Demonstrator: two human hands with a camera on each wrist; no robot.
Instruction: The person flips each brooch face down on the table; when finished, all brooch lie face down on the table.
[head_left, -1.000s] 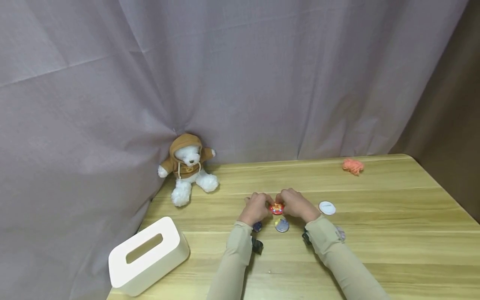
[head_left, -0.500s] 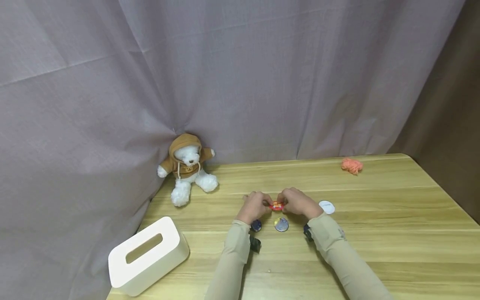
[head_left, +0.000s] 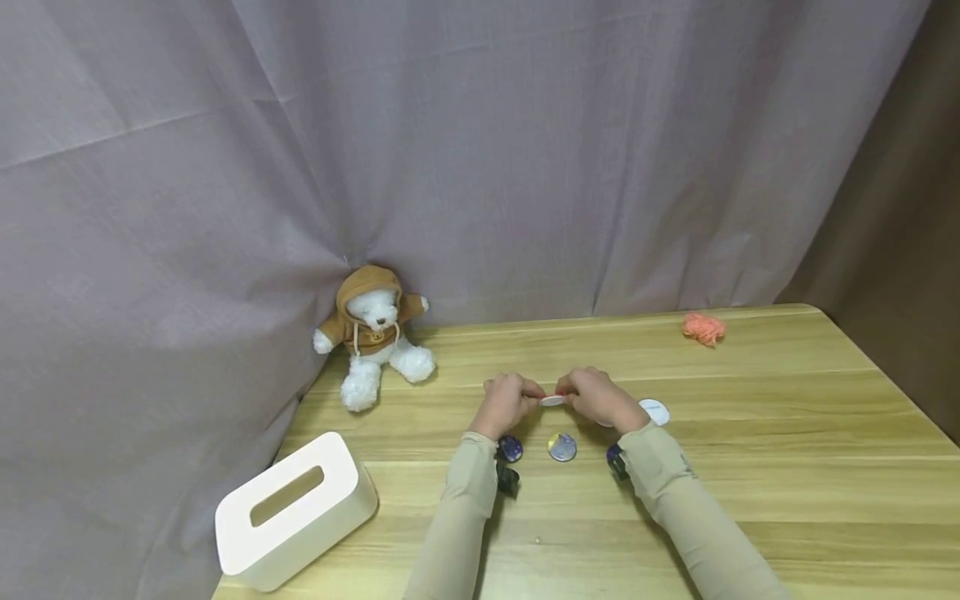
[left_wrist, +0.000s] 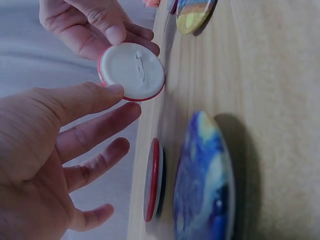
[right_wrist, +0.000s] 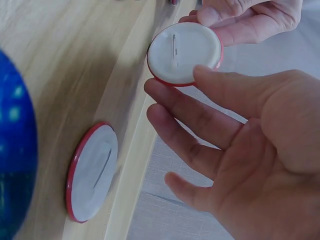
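Note:
A round pin-back badge with a red rim is held up between both hands above the table. Its white back and metal pin face the wrist cameras. My left hand pinches one edge of the badge between thumb and index finger, the other fingers spread loosely. On the opposite edge my right hand pinches the badge in the same way. Below the hands lie a grey-and-yellow badge and a dark blue badge.
A white-backed badge lies right of the right hand. Another red-rimmed badge shows in the right wrist view. A white tissue box stands front left, a teddy bear back left, and coral yarn back right on the wooden table.
The badge in both hands has tipped over, from its red printed front to its white back. Both hands have moved slightly farther from the viewer.

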